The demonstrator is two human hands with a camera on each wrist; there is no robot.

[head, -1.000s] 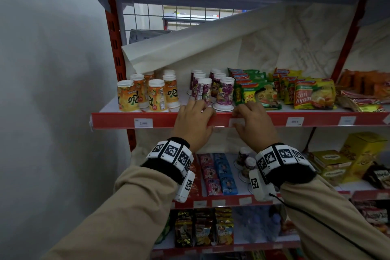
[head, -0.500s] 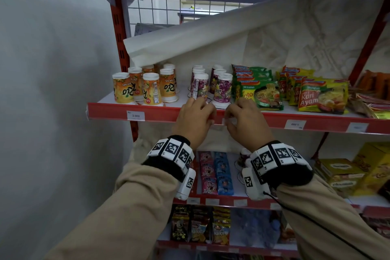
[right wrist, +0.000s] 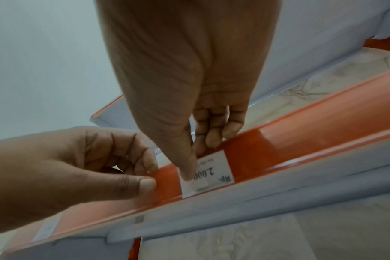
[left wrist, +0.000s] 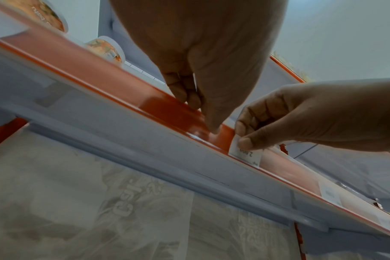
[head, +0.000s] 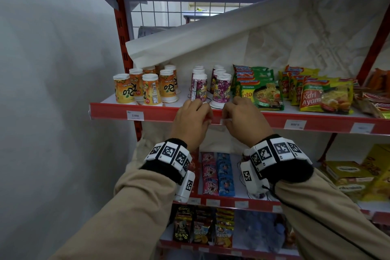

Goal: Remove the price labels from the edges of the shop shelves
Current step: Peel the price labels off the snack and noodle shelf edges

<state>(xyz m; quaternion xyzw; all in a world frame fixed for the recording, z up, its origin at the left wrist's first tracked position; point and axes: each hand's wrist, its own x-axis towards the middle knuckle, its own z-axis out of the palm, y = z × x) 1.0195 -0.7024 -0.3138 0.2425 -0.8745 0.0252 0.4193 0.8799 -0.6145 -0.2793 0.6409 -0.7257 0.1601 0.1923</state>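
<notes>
Shelf edge: we work the red price strip (head: 160,112) of the upper shelf, below the purple cups (head: 221,88).
Hands: our left hand (head: 191,121) pinches the strip; our right hand (head: 245,121) presses thumb on the 2.000 label (right wrist: 206,173), fingers curled over the strip's top.
Risk: we judge the paper could tear if dragged under the clear cover.
Change: since a second ago, our hands sit closer together.

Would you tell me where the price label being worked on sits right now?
The price label sits in the red shelf edge, under the right hand, below the purple cups.
</notes>
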